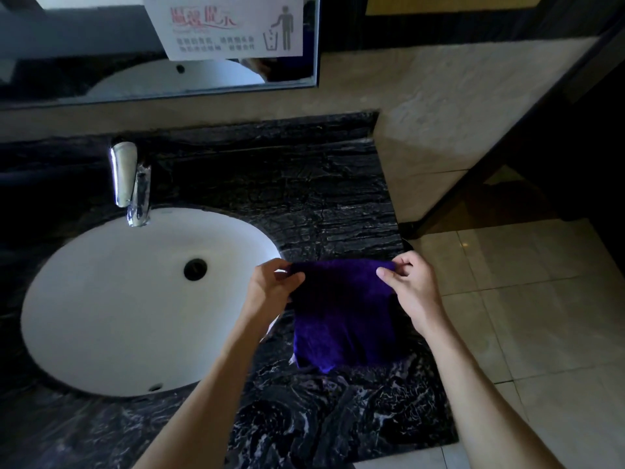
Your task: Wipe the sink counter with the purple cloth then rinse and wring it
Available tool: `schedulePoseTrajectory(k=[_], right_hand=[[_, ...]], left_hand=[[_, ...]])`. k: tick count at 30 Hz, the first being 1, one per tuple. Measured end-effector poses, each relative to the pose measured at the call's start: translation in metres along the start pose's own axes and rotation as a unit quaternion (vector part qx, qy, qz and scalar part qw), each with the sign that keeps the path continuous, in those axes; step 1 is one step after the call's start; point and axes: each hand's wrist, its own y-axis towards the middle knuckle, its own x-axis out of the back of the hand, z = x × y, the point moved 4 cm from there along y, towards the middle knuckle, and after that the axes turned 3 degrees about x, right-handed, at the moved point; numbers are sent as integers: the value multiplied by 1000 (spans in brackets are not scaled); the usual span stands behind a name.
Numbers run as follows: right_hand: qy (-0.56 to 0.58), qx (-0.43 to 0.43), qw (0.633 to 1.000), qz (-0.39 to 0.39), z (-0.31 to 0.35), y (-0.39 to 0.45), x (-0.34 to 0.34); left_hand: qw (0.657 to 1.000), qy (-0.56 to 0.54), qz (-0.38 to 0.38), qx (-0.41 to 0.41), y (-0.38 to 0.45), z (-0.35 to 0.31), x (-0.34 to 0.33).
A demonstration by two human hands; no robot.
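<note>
One purple, plush, roughly square cloth (pixel 345 313), one oval white ceramic sink basin (pixel 111 299), one chrome tap (pixel 130 182) and one black white-veined marble counter (pixel 304 198) were in view, with two bare hands. The basin showed one dark drain hole (pixel 195 269) and one small overflow slot at its 6 o'clock rim. A mirror (pixel 101 62) at 12 o'clock was cut off by the frame's top edge, and a white paper notice (pixel 230 25) covered part of it; its print was too blurred to read. The cloth hung over the counter at 3 o'clock from the basin; whether its lower edge touched the marble could not be told. The left hand (pixel 270 286) pinched the cloth's upper left corner, the right hand (pixel 411 286) its upper right corner, thumbs and fingertips closed on the fabric, forearms reaching up from 6 o'clock.
</note>
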Motion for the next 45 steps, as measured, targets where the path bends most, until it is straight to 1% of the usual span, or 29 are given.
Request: schedulePoseTrajectory(k=[2,5,10,13,18,23,24,25,26,27,28,29,30,31,33,35,39,41,42,45], right_hand=[[30,2,999,-19,4,7,-5],[32,14,999,-27,14,28,-14],[-17,33,998,-58,40,79,-31],[-46,49,996,-61,57,110,-41],[-108,85,989,-60,81,157,-59],[-167,69,982,-62,81,183,-70],[-195,80,974,-78,83,180,-71],[-236,121,959,-103,87,175,-72],[-274,191,934,-126,93,166,-75],[-304,265,906,-129,96,155,-80],[-332,326,878,-110,94,145,-86],[-362,355,859,-70,87,136,-93],[-394,358,846,-29,74,130,-97],[-420,343,840,5,64,126,-98],[-459,311,831,40,47,127,-96],[-476,294,827,51,43,128,-95],[-497,263,826,53,42,123,-95],[-509,259,818,66,40,120,-95],[-509,248,819,88,37,121,-96],[-495,222,833,111,48,118,-91]], left_hand=[[1000,-14,-20,-1,10,-6,1],[999,-20,-44,-21,29,-20,2],[993,35,-97,-52,69,-48,7],[992,59,-108,-40,99,-61,11],[978,134,-149,-62,139,-88,16],[970,159,-170,-72,155,-103,18],[963,173,-186,-87,153,-102,19],[949,208,-206,-119,150,-103,18],[927,252,-221,-170,144,-104,14],[901,294,-223,-228,136,-103,7],[878,331,-205,-279,129,-100,-3],[859,373,-171,-307,122,-93,-15],[842,418,-133,-315,116,-83,-26],[827,461,-101,-304,112,-72,-33],[800,528,-67,-276,109,-54,-38],[793,549,-63,-256,110,-45,-35],[801,544,-68,-240,105,-42,-34],[796,553,-66,-238,105,-40,-33],[795,556,-62,-233,106,-37,-33],[798,556,-55,-226,100,-47,-29]])
